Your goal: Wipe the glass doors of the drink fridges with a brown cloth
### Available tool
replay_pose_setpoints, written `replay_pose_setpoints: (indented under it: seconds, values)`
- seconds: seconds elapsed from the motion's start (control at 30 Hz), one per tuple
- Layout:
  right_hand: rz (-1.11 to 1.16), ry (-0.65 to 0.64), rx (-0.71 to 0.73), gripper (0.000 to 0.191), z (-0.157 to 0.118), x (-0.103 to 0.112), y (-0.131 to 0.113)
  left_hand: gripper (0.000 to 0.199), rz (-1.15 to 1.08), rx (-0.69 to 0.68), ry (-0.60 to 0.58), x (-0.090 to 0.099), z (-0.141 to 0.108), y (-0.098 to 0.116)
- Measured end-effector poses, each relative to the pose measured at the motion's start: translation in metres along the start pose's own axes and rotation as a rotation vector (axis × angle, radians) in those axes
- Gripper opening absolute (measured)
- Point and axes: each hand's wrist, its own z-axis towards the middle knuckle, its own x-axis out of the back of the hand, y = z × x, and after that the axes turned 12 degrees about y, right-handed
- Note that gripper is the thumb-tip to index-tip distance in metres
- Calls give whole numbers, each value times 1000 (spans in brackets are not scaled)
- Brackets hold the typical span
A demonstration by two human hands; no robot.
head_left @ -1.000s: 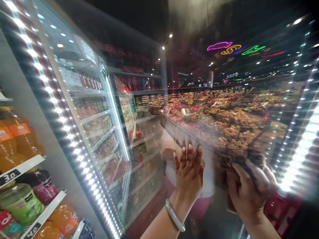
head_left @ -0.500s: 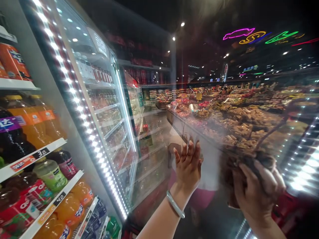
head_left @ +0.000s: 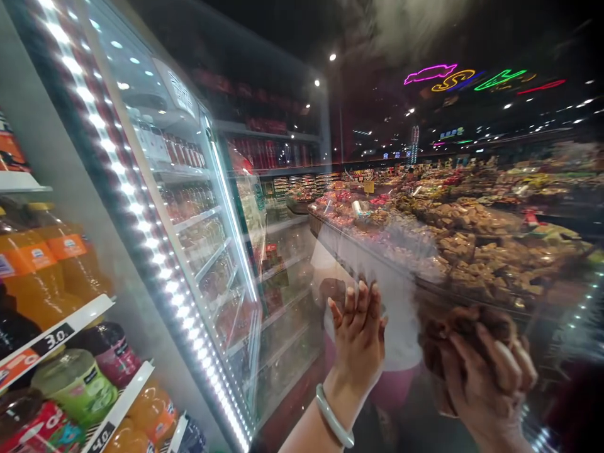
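Dark store ceiling (head_left: 372,123) above, clear reflective glass panel (head_left: 302,302) looks stiff, slick, breakable, best gripped at an edge; left hand (head_left: 357,340) flat, right hand (head_left: 488,374) curled, contents unclear.

A supermarket: drink bottles (head_left: 70,248) with 3.0 and 4.0 price tags (head_left: 56,336), heaped goods (head_left: 476,242), neon signs (head_left: 453,80) overhead.

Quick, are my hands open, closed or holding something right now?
Left hand: open, fingers extended at the glass cooler door, nothing visible in it.
Right hand: fingers bent; whether it grips anything cannot be told.
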Motion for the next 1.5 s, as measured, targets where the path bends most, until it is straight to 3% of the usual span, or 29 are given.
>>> replay_pose_setpoints:
  seconds: [0.07, 0.13, 0.2, 0.27, 0.33, 0.4, 0.53, 0.67, 0.77, 0.9, 0.97, 1.03, 1.13, 1.23, 1.3, 1.4, 1.5]
  values:
    - [-61, 39, -120, 77, 22, -12, -14, 63, -3, 11, -9, 4, 3, -11]
    - [-78, 48, -148, 76, 41, -27, -42, 63, -10, 13, -2, 7, 5, -20]
    - [-24, 8, -79, 73, 46, -37, -71, 63, -19, 9, 3, 9, 3, -28]
    - [57, -79, 8, 65, 33, -37, -91, 61, -32, -9, 2, 11, -1, -36]
    - [83, -137, 62, 50, 12, -29, -93, 61, -51, -38, 13, 11, -5, -44]
    - [44, -116, 89, 39, -3, -20, -85, 62, -61, -56, 36, 12, -8, -52]
    - [-41, -23, -10, 51, 17, -23, -82, 65, -65, -75, 36, 14, -8, -66]
    - [-38, -13, -46, 49, 54, -55, -130, 70, -66, -51, 20, 20, -3, -81]
    - [46, -101, 38, 42, 41, -58, -160, 70, -87, -67, -15, 25, -3, -93]
    - [21, -215, 74, 44, -1, -31, -147, 72, -125, -98, -50, 27, -4, -101]
    - [-41, -195, 47, 49, -4, -26, -134, 73, -139, -96, -39, 25, -4, -100]
    - [-87, -107, -31, 54, 9, -35, -131, 74, -152, -84, -36, 23, -2, -98]
    - [-116, -8, -122, 52, 36, -66, -153, 73, -181, -69, -99, 26, 1, -99]
    - [-57, -27, -54, 49, 36, -83, -184, 71, -212, -51, -155, 33, -1, -112]
    - [9, -102, 22, 48, 19, -76, -196, 71, -207, -42, -151, 38, -6, -125]
    - [50, -233, 50, 48, -5, -56, -195, 74, -173, -36, -118, 42, -17, -144]
    - [25, -208, -26, 54, 2, -57, -191, 77, -155, -20, -71, 44, -25, -155]
